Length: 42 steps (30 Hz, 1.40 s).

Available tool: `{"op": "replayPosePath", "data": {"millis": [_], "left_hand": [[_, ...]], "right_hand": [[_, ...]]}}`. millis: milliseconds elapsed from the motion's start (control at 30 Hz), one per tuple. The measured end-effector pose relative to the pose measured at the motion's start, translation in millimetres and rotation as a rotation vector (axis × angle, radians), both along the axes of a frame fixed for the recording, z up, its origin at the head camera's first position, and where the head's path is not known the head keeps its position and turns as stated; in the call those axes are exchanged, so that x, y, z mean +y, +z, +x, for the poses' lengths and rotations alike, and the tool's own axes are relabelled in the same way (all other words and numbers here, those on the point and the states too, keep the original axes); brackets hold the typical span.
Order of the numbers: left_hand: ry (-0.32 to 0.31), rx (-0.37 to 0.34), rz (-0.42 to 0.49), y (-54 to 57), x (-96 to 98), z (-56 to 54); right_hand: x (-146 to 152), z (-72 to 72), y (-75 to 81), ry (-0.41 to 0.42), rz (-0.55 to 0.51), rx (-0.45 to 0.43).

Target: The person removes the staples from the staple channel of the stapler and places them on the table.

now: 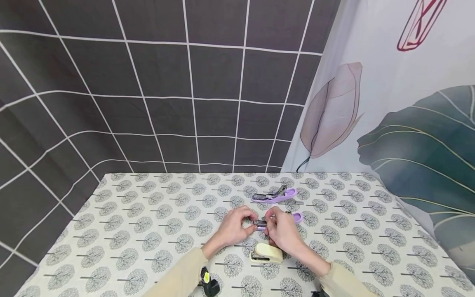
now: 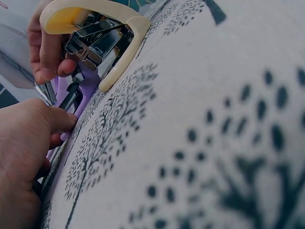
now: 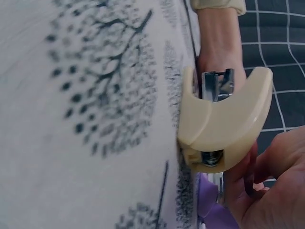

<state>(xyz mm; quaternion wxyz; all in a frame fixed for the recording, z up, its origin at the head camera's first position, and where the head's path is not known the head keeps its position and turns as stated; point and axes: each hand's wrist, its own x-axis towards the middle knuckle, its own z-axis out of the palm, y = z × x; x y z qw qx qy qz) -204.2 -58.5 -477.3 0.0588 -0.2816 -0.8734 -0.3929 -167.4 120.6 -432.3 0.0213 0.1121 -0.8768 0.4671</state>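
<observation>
A purple stapler (image 1: 298,218) with a dark metal mechanism lies between both hands on the table. My left hand (image 1: 235,225) pinches its left end between thumb and fingers. At the stapler's middle, my right hand (image 1: 283,229) has its thumb and fingertips on the metal part, and its fingers hide some of that part. A cream stapler (image 1: 268,252) stands just in front of the hands, apart from them. In the left wrist view, the cream stapler (image 2: 140,26) shows its metal inside, with the purple body (image 2: 88,83) behind it.
Beyond the hands lies another purple stapler (image 1: 274,197), its dark mechanism raised at an angle. A small grey strip (image 1: 297,202) is close to it. The cloth (image 1: 156,235) has a tree print. A dark grid curtain (image 1: 215,74) and a leaf-patterned curtain (image 1: 334,103) hang behind.
</observation>
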Motion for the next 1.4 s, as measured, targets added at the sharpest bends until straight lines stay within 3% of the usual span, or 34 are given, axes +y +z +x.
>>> {"op": "replayPosePath", "data": {"millis": [233,500,767,1133,1400], "left_hand": [[-0.006,0.018,0.012,2.3,-0.3,-2.6],[-0.01,0.008,0.014,3.1,-0.7,-1.7],[-0.003,0.011,0.01,2.8,-0.7,-0.6],[-0.001,-0.003,0.002,1.2,0.0,1.5],[-0.001,-0.012,0.003,0.7,0.2,2.2]], "right_hand": [[2.1,-2.8,1.2,-0.001,0.018,0.0],[4.4,6.3,9.8,-0.007,-0.04,-0.009],[4.1,12.3,17.2,-0.007,-0.034,0.02],[13.4,17.4,28.9,-0.02,-0.09,0.087],[25.3,16.7,30.1,-0.046,-0.099,0.208]]}}
